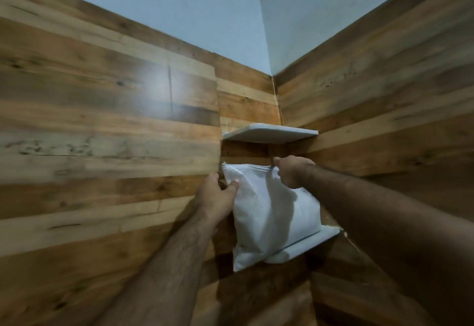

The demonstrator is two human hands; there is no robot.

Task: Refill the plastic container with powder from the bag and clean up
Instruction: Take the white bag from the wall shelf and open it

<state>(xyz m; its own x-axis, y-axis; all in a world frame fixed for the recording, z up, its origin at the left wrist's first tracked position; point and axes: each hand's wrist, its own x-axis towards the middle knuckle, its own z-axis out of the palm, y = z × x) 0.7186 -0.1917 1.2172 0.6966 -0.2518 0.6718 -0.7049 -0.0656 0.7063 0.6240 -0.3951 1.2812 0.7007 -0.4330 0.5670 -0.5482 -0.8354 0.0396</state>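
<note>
Hands hold the white plastic powder bag (274,213) upright on the lower white corner shelf (307,245), long axis vertical. Left hand (218,195) pinches its top left corner; right hand (292,171) grips the top right corner. Both are equally near.

A white bag (274,213) stands on the lower corner shelf (307,245).

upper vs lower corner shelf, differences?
The upper shelf shows nothing on its visible part; the lower shelf carries the white bag, which overhangs its front edge. The upper shelf is fully visible; the lower shelf is mostly hidden by the bag. Both are pale and sit in the same wood-panelled corner.
</note>
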